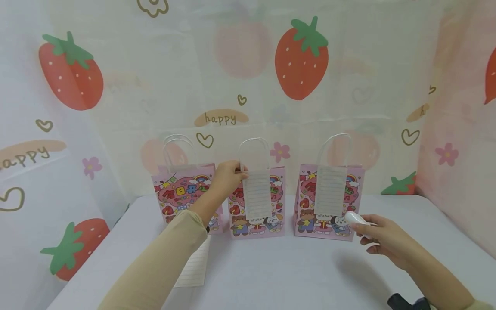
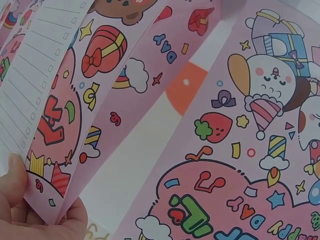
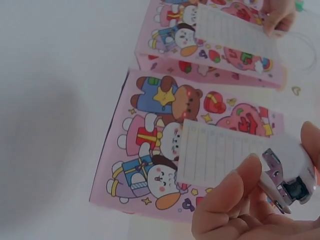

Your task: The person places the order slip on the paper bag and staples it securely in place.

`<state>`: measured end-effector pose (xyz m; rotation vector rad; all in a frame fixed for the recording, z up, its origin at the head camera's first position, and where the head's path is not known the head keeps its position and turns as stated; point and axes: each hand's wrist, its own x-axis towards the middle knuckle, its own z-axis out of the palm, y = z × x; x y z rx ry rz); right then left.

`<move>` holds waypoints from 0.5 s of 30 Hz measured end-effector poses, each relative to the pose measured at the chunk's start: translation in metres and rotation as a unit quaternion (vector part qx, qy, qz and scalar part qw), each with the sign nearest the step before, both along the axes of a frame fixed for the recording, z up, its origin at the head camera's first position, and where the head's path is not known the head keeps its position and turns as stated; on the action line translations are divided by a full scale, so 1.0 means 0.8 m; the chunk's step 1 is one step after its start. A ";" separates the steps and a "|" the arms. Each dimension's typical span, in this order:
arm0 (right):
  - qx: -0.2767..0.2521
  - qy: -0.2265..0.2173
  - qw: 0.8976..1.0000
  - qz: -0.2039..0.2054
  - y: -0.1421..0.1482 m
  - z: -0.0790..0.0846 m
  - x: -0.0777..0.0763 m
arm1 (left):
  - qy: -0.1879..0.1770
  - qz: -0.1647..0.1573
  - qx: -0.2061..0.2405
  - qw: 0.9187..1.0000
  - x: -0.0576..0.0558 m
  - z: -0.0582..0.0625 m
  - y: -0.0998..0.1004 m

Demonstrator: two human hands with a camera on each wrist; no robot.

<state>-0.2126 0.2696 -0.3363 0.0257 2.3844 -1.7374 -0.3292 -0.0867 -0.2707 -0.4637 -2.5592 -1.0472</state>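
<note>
On table point(image 1: 286, 275): left bag point(image 1: 186, 189) shows no sheet; middle bag point(image 1: 255, 230), right bag point(image 1: 304, 226) carry middle sheet point(image 1: 257, 196), right sheet point(image 1: 330, 191). Left hand point(image 1: 228, 175) pinches middle bag's top; right hand point(image 1: 381, 237) grips stapler point(image 1: 355, 218). Probably fixing middle sheet; next needs stapler there.

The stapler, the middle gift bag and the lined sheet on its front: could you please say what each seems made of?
Stapler: probably plastic, by its smooth white shell, with silvery, seemingly metal parts.
Middle gift bag: likely printed paper or thin card, matte, given crisp edges.
Lined sheet: apparently matte paper, thin and glare-free.
</note>
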 end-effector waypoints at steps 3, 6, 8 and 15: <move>-0.012 0.008 1.000 -0.002 -0.005 0.001 0.000 | -0.001 0.000 -0.001 1.000 -0.001 0.000 0.001; -0.026 0.010 1.000 -0.010 -0.010 0.002 -0.002 | -0.001 0.001 -0.001 1.000 -0.002 -0.001 0.001; -0.039 0.010 0.999 -0.019 -0.012 0.002 -0.003 | 0.001 0.002 -0.004 1.000 -0.002 -0.001 0.001; -0.117 0.010 0.992 -0.047 -0.026 0.006 -0.011 | 0.001 0.003 -0.007 1.000 0.001 0.001 0.001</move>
